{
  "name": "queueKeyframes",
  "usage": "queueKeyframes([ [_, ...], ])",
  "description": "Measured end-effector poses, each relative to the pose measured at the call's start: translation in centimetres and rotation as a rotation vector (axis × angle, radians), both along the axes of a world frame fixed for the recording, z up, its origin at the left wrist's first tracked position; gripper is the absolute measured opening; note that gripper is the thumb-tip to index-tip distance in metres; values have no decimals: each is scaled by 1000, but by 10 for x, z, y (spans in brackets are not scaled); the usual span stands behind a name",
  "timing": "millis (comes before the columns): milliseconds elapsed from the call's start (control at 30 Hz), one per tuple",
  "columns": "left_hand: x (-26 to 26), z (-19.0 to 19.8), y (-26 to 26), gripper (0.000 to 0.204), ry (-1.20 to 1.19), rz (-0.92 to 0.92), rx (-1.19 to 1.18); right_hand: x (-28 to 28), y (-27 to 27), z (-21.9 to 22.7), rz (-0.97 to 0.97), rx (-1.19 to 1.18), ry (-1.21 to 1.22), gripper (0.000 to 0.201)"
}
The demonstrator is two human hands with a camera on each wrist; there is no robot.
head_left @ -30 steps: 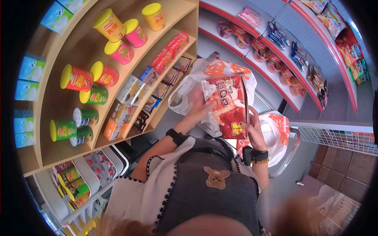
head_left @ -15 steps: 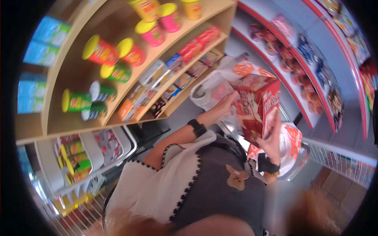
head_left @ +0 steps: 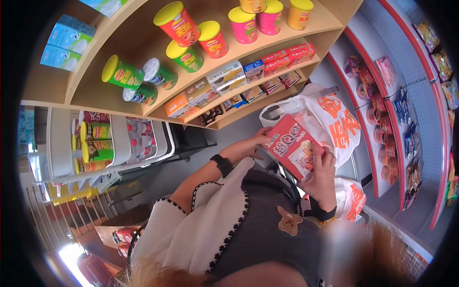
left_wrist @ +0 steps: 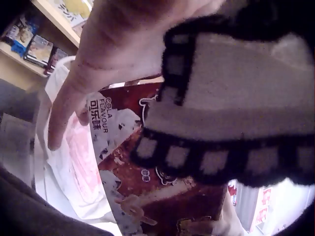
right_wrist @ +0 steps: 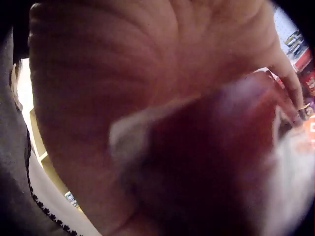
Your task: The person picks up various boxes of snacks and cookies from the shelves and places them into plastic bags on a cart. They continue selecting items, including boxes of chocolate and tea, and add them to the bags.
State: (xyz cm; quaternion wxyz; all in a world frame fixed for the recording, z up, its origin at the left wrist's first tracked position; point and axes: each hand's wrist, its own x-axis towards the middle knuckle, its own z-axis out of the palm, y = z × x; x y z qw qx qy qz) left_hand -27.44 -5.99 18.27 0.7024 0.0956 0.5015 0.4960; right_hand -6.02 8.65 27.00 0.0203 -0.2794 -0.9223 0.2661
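Note:
A red snack box (head_left: pixel 288 143) is held tilted in front of the torso, its printed face toward the head view. My right hand (head_left: pixel 321 178) grips its right side, fingers on the printed face; in the right wrist view the palm (right_wrist: pixel 162 64) lies close over the dark, blurred box (right_wrist: pixel 206 147). At the box's upper left edge is my left hand (head_left: pixel 256 143). The left wrist view shows that hand (left_wrist: pixel 113 54) with fingers fairly straight beside the box (left_wrist: pixel 157 196), which reads "COLA FLAVOUR". A sleeve covers part of that view.
A white and orange plastic bag (head_left: pixel 342 124) stands just beyond the box, and another (head_left: pixel 351 198) lies right of the right wrist. Wooden shelves (head_left: pixel 267 40) hold canisters and boxes. Red-edged shelves (head_left: pixel 392 158) with packets stand right; white bins (head_left: pixel 64 153) are at left.
The box has turned, so a different printed face shows. My left hand has moved off its face to the upper left edge. The head view has swung left.

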Motion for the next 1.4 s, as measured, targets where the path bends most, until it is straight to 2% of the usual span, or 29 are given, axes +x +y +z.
queueKeyframes([
  [200,9,-2,-35,81,-139,261,98,-22,-1,0,139,-29,-81,108],
  [267,10,-6,-45,80,-168,329,126,-17,3,-10,69,-176,301,108],
  [300,11,-8,-49,79,-200,364,131,-15,6,-19,79,-179,300,108],
  [367,16,-10,-53,78,-237,413,131,-5,9,-47,-360,-736,576,96],
  [400,19,-10,-51,77,-213,403,169,7,12,-71,-352,-742,568,96],
  [467,26,-10,-42,76,-183,405,209,35,24,-119,-536,-1379,536,79],
  [500,31,-12,-31,75,-124,383,186,42,27,-124,-525,-1381,531,79],
  [567,40,-17,-8,74,-62,364,174,55,37,-130,-627,-1536,624,66],
  [600,46,-22,4,75,11,284,143,65,44,-139,-620,-1529,625,66],
  [667,55,-29,22,80,156,113,81,87,59,-166,-727,-1605,648,62],
  [700,58,-25,27,78,261,88,56,96,63,-183,-751,-1625,645,65],
  [733,61,-39,30,78,260,81,72,100,65,-198,-780,-1648,674,67],
  [800,60,-85,36,76,343,166,-91,113,68,-225,-944,-1492,589,70],
  [833,58,-91,33,73,294,236,-147,118,68,-237,-1031,-1413,583,76],
  [933,41,-109,-2,69,236,323,-232,143,78,-259,-1045,-1536,546,68],
  [967,33,-116,-19,64,244,349,-244,148,82,-270,-967,-1581,544,67],
  [1000,21,-130,-37,60,253,367,-248,121,65,-226,-980,-1524,640,65],
  [1067,-21,-219,-103,52,800,107,173,160,85,-286,-761,-1649,551,63],
  [1100,-30,-193,-99,49,317,512,-40,157,69,-268,-916,-1536,556,64],
  [1133,-46,-194,-101,49,257,662,-190,135,58,-241,-1056,-1418,564,65],
  [1167,-66,-187,-100,58,344,607,-308,134,51,-238,-1080,-1404,563,69],
  [1200,-76,-158,-94,58,404,549,-349,135,46,-241,-1094,-1392,564,74],
  [1267,-97,-152,-88,53,369,527,-419,140,37,-255,-1032,-1434,647,69],
  [1333,-105,-137,-66,57,462,419,-355,138,22,-260,-1041,-1436,834,69],
  [1400,-106,-123,-39,65,609,268,-189,146,22,-268,-1052,-1323,819,69],
])
